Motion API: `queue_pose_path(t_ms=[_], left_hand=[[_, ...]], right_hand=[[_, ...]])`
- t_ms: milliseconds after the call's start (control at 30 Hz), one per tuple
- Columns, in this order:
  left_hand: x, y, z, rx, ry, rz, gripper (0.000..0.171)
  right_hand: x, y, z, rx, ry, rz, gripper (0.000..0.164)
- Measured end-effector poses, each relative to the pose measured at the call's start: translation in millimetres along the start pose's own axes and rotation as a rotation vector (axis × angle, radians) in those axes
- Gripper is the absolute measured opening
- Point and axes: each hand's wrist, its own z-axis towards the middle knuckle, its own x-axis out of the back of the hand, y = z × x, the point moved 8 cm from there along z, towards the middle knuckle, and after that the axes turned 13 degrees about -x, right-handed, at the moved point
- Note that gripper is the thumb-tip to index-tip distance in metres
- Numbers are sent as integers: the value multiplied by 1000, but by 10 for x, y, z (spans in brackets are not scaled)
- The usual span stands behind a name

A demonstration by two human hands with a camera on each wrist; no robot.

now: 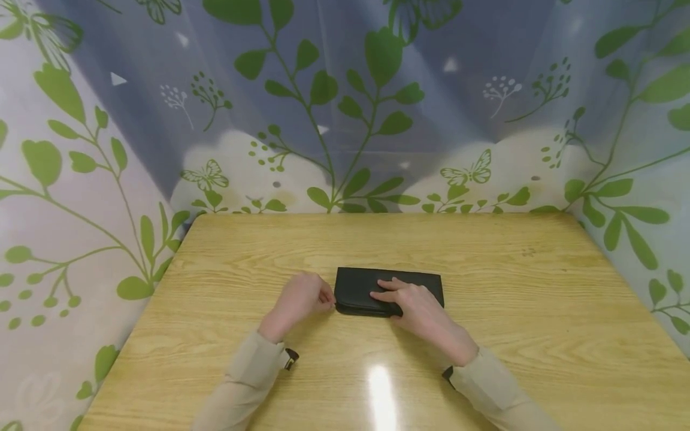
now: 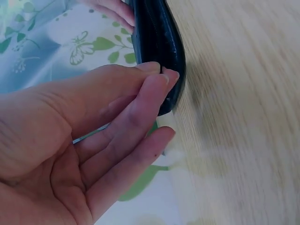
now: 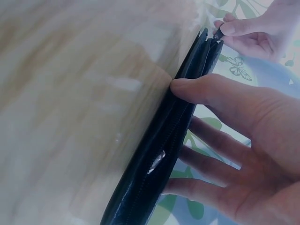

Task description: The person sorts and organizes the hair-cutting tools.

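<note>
A long black zip wallet (image 1: 356,288) lies flat on the wooden table, its zipped edge facing the person. At its left end, my left hand (image 1: 303,301) pinches the small dark zip pull (image 3: 219,33) between thumb and fingertips. The left wrist view shows the zip line (image 2: 153,21) running along the wallet's side, though the fingertips hide most of the pull. My right hand (image 1: 423,311) holds the wallet's right half: several fingers spread over the top, while the thumb (image 3: 187,89) presses the front edge. A small shiny spot shows on that edge in the right wrist view.
The light wooden table (image 1: 242,245) extends around the wallet on every side. Behind it and at both sides hang curtains (image 1: 334,90) printed with green leaves and butterflies. A bright reflection lies on the tabletop near the person. Dark bands show at both sleeve cuffs.
</note>
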Motion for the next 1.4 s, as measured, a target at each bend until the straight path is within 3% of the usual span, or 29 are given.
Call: queue_pose_path(t_ms=[400,833,1400], left_hand=[[-130,227,60,-62,-64,-55,5],[-184,394,159,-109,-39,-67,4],[-320,509,295,-89,-45,-126,4]], right_hand=[[-1,-5,4,-17,-7,-14,56],[-7,-18,-6,-15,2,-29,56],[12,-25,-24,-23,8,-21,56]])
